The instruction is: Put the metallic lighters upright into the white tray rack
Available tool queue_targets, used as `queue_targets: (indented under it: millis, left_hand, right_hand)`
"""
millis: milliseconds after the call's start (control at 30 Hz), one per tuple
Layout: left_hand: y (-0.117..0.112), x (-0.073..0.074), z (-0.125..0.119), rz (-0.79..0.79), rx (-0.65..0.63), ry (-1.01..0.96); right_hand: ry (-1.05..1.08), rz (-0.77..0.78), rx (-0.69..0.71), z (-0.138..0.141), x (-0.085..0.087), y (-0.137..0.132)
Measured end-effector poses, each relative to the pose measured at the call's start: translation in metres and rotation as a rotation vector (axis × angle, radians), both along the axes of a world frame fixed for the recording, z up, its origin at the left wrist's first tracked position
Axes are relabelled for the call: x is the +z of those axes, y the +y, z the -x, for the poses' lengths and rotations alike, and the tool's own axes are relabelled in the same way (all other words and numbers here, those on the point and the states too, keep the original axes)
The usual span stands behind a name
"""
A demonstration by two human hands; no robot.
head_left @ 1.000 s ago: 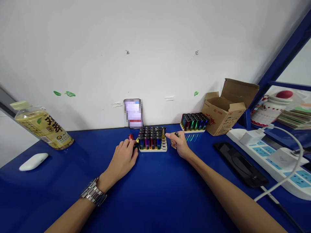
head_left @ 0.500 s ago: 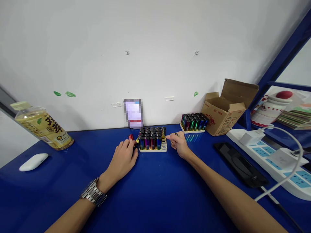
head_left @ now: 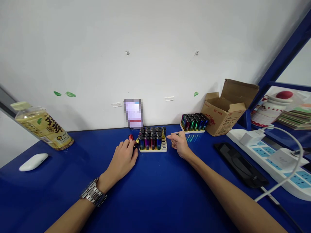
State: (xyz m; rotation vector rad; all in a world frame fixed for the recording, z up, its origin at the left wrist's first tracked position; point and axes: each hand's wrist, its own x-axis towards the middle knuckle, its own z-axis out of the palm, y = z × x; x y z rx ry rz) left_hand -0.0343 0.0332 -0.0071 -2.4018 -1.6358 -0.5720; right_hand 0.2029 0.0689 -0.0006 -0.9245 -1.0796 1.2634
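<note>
A white tray (head_left: 153,150) stands on the blue table, holding rows of upright shiny lighters (head_left: 152,142) with dark tops. Several slots in its right column hold no lighter; a gold one (head_left: 163,132) stands at that column's back. My left hand (head_left: 125,153) lies palm down with fingers outstretched at the tray's left side. Beside its fingertips are a red lighter (head_left: 131,137) and partly covered yellow and black pieces. To the right of the tray, my right hand (head_left: 179,143) points its index finger at it; the other fingers are curled, with nothing visible in them.
Behind on the right are a second filled tray (head_left: 193,131) and an open cardboard box (head_left: 218,118). A black phone (head_left: 240,165) and a power strip (head_left: 274,165) lie right. A drink bottle (head_left: 46,126) and white earbud case (head_left: 33,162) are left; another phone (head_left: 133,113) leans on the wall.
My right hand has shifted very slightly to the right, away from the tray. My left hand and the lighters look unmoved.
</note>
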Motion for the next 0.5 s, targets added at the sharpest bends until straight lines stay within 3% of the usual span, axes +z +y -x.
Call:
queue_targets:
  millis: [200, 367, 500]
  left_hand:
    - [0.001, -0.001, 0.001, 0.002, -0.009, -0.012]
    - [0.001, 0.0, 0.001, -0.009, 0.007, -0.016]
    - [0.001, 0.001, 0.002, 0.005, 0.023, 0.01]
  right_hand:
    - [-0.032, -0.058, -0.002, 0.0, -0.005, 0.0]
    - [-0.082, -0.232, -0.148, 0.0, -0.009, 0.002]
    - [-0.14, -0.276, -0.225, -0.002, -0.011, 0.007]
